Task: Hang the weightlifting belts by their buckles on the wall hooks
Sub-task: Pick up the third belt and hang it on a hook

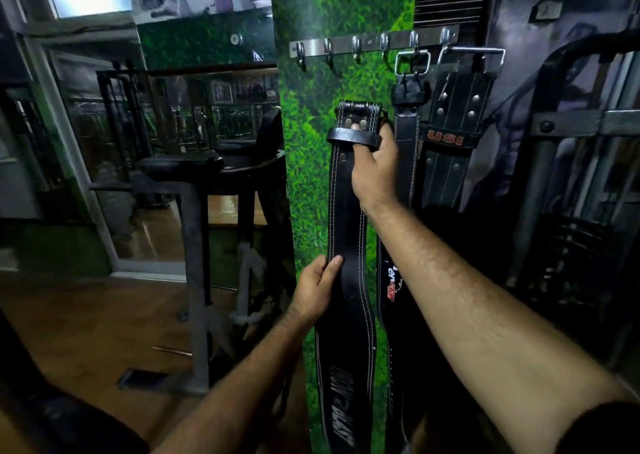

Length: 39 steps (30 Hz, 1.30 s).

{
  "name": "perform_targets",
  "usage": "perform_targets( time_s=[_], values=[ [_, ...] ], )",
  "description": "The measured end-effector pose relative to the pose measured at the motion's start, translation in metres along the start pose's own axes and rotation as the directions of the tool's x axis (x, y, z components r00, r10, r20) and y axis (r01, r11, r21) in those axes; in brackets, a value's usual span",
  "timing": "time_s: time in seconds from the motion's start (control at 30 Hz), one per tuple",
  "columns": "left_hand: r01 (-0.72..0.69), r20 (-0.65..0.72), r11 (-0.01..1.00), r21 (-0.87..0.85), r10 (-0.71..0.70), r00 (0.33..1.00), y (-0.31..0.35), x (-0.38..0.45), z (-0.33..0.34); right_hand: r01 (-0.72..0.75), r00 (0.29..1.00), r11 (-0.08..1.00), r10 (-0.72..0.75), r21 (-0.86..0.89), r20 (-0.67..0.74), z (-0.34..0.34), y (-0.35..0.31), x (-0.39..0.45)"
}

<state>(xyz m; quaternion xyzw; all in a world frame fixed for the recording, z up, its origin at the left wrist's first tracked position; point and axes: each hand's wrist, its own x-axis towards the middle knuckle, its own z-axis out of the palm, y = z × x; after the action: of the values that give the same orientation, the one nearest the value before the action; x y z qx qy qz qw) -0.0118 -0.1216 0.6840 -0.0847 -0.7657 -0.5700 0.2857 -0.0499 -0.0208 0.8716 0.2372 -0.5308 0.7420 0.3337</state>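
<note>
Your right hand (pixel 374 166) has its grip pinching the top of the black belt (pixel 346 211), a finger through its keeper loop, so the buckle end can rise to the hook rail (pixel 374 43). Your left hand (pixel 317 289) clasps the strap lower down, steadying it against the green panel (pixel 304 162), just beside two hung belts (pixel 446 134).

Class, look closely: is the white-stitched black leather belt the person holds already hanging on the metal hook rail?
No: both hands hold the white-stitched black leather belt below the metal hook rail, its top end short of any hook.
</note>
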Motion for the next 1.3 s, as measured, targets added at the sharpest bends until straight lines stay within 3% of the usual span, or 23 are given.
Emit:
perform_targets(
  time_s=[0.23, 0.37, 0.43, 0.53, 0.63, 0.73, 0.9, 1.03, 1.13, 1.2, 1.3],
  values=[
    [0.196, 0.090, 0.979, 0.062, -0.201, 0.975, -0.064, -0.029, -0.024, -0.043, 0.996, 0.997, 0.038, -0.059, -0.083, 0.008, 0.012, -0.006],
    [0.361, 0.196, 0.931, -0.059, -0.343, 0.918, -0.030, -0.016, -0.033, -0.064, 0.995, 0.996, 0.058, -0.067, -0.086, 0.010, 0.009, -0.007],
    [0.335, 0.136, 0.921, -0.197, -0.313, 0.940, 0.006, 0.010, -0.034, -0.069, 0.997, 0.995, 0.067, -0.067, -0.036, 0.015, 0.005, -0.007],
    [0.186, 0.055, 0.940, -0.286, -0.178, 0.983, 0.061, 0.052, -0.035, -0.052, 0.998, 0.995, 0.055, -0.087, 0.028, 0.024, 0.005, -0.013],
    [0.015, -0.022, 0.982, -0.190, -0.020, 1.000, 0.070, 0.049, -0.028, -0.034, 0.999, 0.998, 0.034, -0.052, 0.009, 0.027, 0.002, -0.013],
    [0.034, -0.061, 0.996, -0.088, -0.040, 0.997, 0.034, 0.017, -0.018, 0.011, 0.999, 0.999, -0.013, -0.051, -0.038, 0.024, 0.003, -0.008],
    [0.221, 0.103, 0.973, -0.061, -0.215, 0.971, -0.020, -0.009, -0.015, -0.030, 0.997, 0.994, 0.022, -0.106, -0.074, 0.018, 0.023, -0.023],
    [0.441, 0.316, 0.895, -0.063, -0.401, 0.859, -0.028, -0.036, -0.029, -0.045, 0.998, 0.991, 0.040, -0.124, -0.046, 0.014, 0.027, -0.029],
    [0.451, 0.419, 0.889, 0.076, -0.439, 0.795, -0.006, -0.028, -0.034, -0.031, 1.000, 0.984, 0.031, -0.175, -0.003, 0.012, 0.029, -0.035],
    [0.450, 0.396, 0.893, -0.011, -0.409, 0.822, 0.019, -0.009, -0.037, -0.033, 0.999, 0.979, 0.039, -0.199, 0.024, 0.011, 0.030, -0.037],
    [0.337, 0.173, 0.896, -0.290, -0.297, 0.939, 0.057, 0.021, -0.034, -0.055, 0.995, 0.982, 0.069, -0.181, 0.070, 0.017, 0.023, -0.031]
  ],
)
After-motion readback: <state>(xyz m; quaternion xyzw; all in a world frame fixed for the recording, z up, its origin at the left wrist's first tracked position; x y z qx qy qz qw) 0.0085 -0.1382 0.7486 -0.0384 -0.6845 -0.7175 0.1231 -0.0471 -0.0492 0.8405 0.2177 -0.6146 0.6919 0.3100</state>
